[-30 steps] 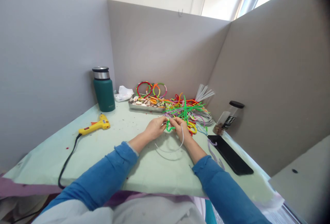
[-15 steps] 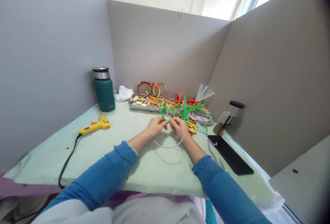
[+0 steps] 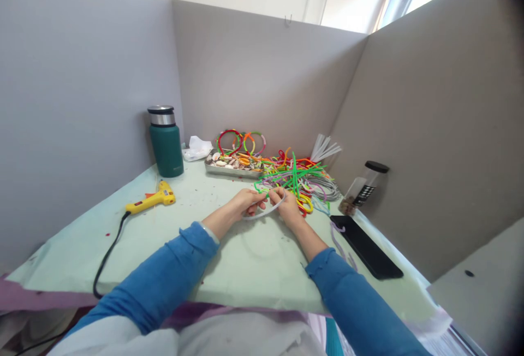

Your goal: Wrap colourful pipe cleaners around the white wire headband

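Both hands meet over the middle of the table, fingertips pinched close together. My left hand [image 3: 248, 203] is closed on a white hoop [image 3: 266, 214] where a bit of green pipe cleaner [image 3: 262, 194] shows at the fingertips. On the other side my right hand [image 3: 285, 203] pinches the same hoop, its fingers bent. The hoop's lower arc hangs between the hands, tilted toward me. Just beyond the fingers lies a heap of coloured pipe cleaners [image 3: 301, 173], green, red, yellow and purple.
A metal tray of shells [image 3: 233, 172] and finished-looking coloured hoops [image 3: 230, 143] stand behind. At left are a green bottle [image 3: 166, 148] and a yellow glue gun [image 3: 151, 201] with a black cord. At right lie a black phone [image 3: 366, 247] and a clear jar [image 3: 362, 188].
The white hoop has tilted, so its lower arc looks flatter and nearer the hands. My left hand has turned slightly, with more of its fingers showing.
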Available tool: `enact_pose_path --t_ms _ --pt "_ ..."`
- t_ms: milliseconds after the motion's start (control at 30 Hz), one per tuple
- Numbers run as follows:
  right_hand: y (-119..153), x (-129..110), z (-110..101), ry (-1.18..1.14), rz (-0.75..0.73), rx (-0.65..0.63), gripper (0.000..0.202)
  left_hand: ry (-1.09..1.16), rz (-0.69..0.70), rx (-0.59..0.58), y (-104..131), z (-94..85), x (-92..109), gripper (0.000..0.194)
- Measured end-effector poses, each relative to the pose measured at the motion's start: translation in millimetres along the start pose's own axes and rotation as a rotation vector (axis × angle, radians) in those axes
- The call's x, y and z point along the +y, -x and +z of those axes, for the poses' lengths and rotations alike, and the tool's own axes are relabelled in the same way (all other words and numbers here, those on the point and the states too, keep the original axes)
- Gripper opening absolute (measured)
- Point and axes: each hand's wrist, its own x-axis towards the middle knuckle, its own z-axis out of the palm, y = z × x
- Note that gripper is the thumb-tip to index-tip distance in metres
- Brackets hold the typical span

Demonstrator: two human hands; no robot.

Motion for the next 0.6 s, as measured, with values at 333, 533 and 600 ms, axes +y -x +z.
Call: enact_pose_path --t_ms 333,533,600 --pt "-0.1 -1.6 -1.9 0.052 -0.032 -0.009 0.031 -0.179 0.237 0.160 -8.6 1.4 -7.2 0.031" --pt "0.1 -4.8 -2.3 0.057 -0.056 -0.023 0.032 -0.117 0.237 0.118 -5.3 2.8 -2.4 0.025" --pt "0.3 -4.8 -2.5 0.051 -0.060 -0.030 0.032 -0.096 0.188 0.123 -2.8 3.4 -0.2 0.025"
